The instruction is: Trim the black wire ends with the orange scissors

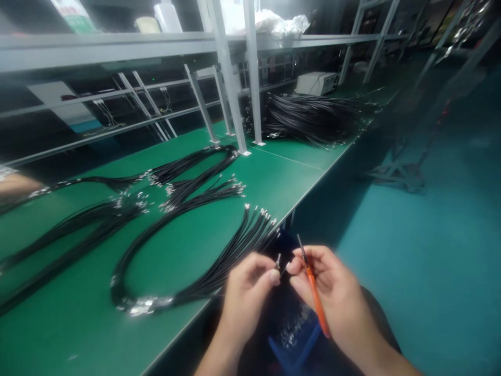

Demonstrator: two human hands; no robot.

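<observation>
Small metal fitting, one: held above the near edge of the bench, pinched between thumb and forefinger of the left hand, the fingers closed and its lower part hidden by them. Orange-handled tool, one: held in the right hand by curled fingers, tilted, its thin dark shaft pointed up and away; the hands are set close together, and by which of them the thin bright sliver in the gap is held cannot be told. Blue bin, one: placed below the hands, with small shiny pieces contained in it, too blurred to be identified. Green bench, one: extended from near left to far right. Looped cable bundle, black: laid on the near part of the bench, bound with shiny wrap, its pale-tipped ends fanned out beside the left hand. Further cable bundles, black: laid at the left. Cable heap, black: piled at the far end, with a pale box seen behind it. Metal shelf, one: carried above the bench on posts, loaded with a white bottle and crumpled plastic wrapping. Another person's arm: partly shown at the left edge, blurred.
</observation>
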